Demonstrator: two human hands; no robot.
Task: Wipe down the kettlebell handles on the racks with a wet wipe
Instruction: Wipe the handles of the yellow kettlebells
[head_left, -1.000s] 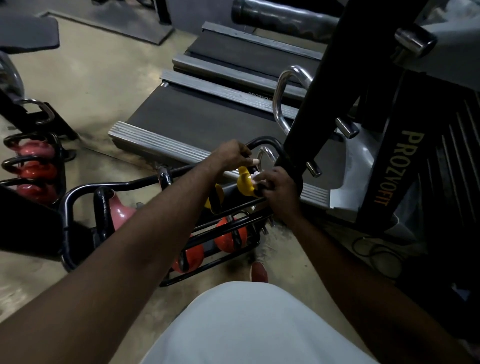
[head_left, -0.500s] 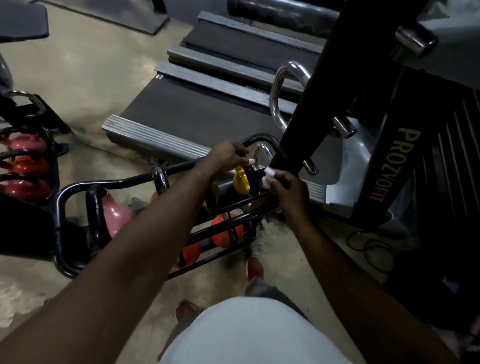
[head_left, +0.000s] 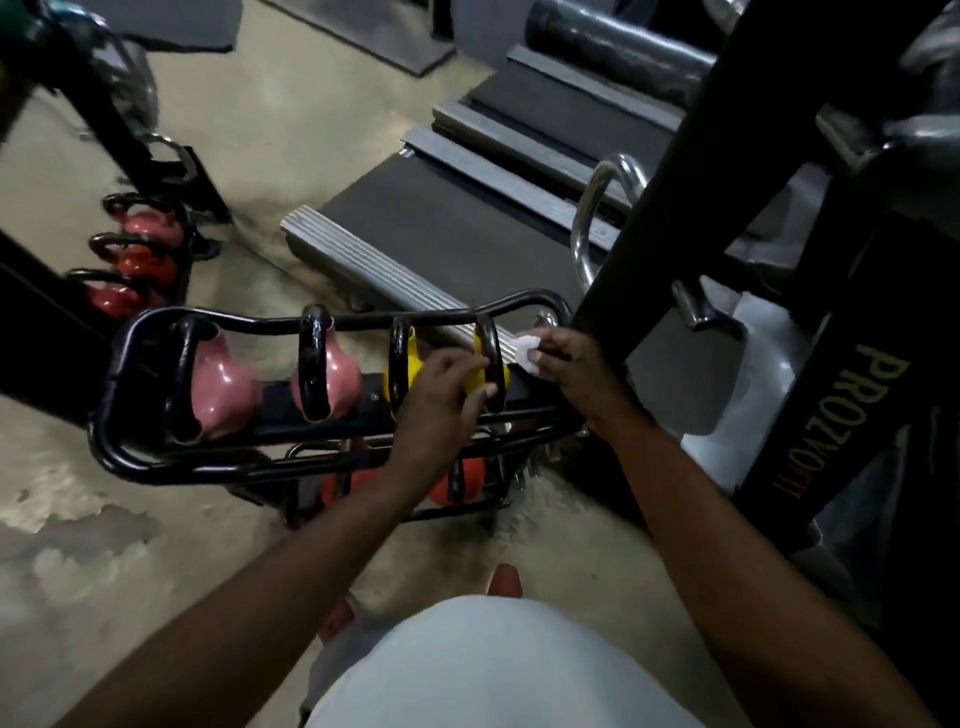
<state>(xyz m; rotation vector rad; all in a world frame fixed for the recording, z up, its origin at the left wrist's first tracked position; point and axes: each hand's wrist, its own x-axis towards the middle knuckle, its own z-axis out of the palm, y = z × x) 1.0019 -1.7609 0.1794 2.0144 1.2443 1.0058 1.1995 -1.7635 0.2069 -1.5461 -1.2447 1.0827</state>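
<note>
A black tube rack (head_left: 124, 452) holds two pink kettlebells (head_left: 221, 389) and two yellow kettlebells (head_left: 402, 382) on its top tier, each with a black handle; orange ones (head_left: 467, 480) sit below. My left hand (head_left: 447, 384) rests on the rightmost yellow kettlebell, fingers against its black handle (head_left: 488, 353). My right hand (head_left: 576, 364) pinches a crumpled white wet wipe (head_left: 527, 353) just right of that handle, apart from it.
A treadmill deck (head_left: 457, 234) lies behind the rack. A black PROZVOFIT machine frame (head_left: 841, 415) stands close on the right. A second rack with red kettlebells (head_left: 140, 260) is at the far left. Bare concrete floor (head_left: 104, 545) lies in front.
My head has shifted, so the whole top tier shows. My left hand dropped from the handle's top onto the yellow bell. My right hand drew the wipe off the handle to the right.
</note>
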